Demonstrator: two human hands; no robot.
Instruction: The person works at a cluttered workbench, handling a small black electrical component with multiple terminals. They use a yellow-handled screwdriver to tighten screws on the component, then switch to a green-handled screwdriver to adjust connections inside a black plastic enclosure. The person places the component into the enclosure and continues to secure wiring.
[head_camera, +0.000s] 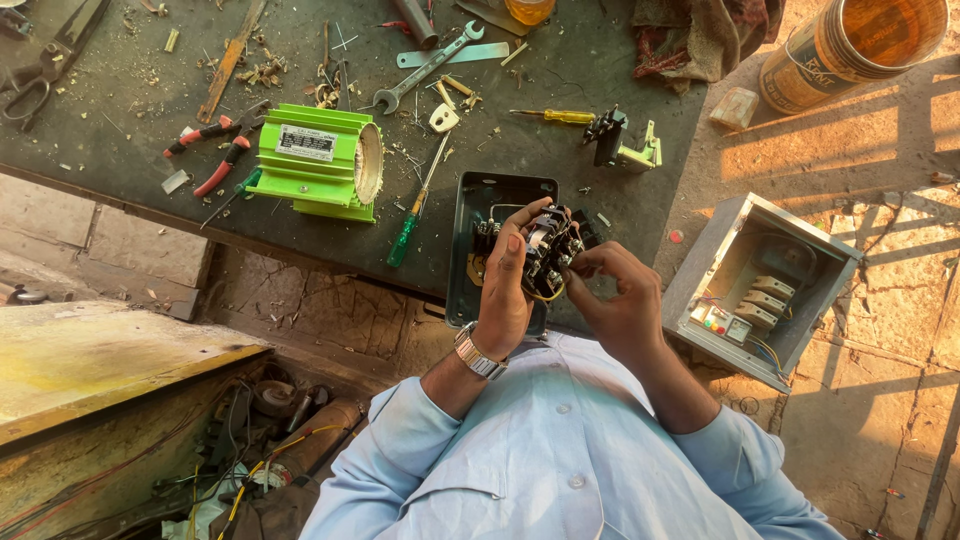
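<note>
Over a dark workbench (120, 110), the left hand (505, 290) is gripping a black wired electrical component (545, 245) (above an open dark metal box (470, 250)) while the right hand (620, 300) is pinching its lower edge; a green motor housing (315, 160) is lying nearby.

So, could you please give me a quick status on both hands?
Left hand grips black switch assembly over its dark casing. Right hand pinches its yellow wire. Green-handled screwdriver lies alongside.

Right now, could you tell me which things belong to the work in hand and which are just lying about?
In hand:
left hand
right hand
black wired switch block
dark metal box

Lying about:
green ribbed motor housing
red-handled pliers
steel spanner
yellow-handled screwdriver
grey open switch box
</note>
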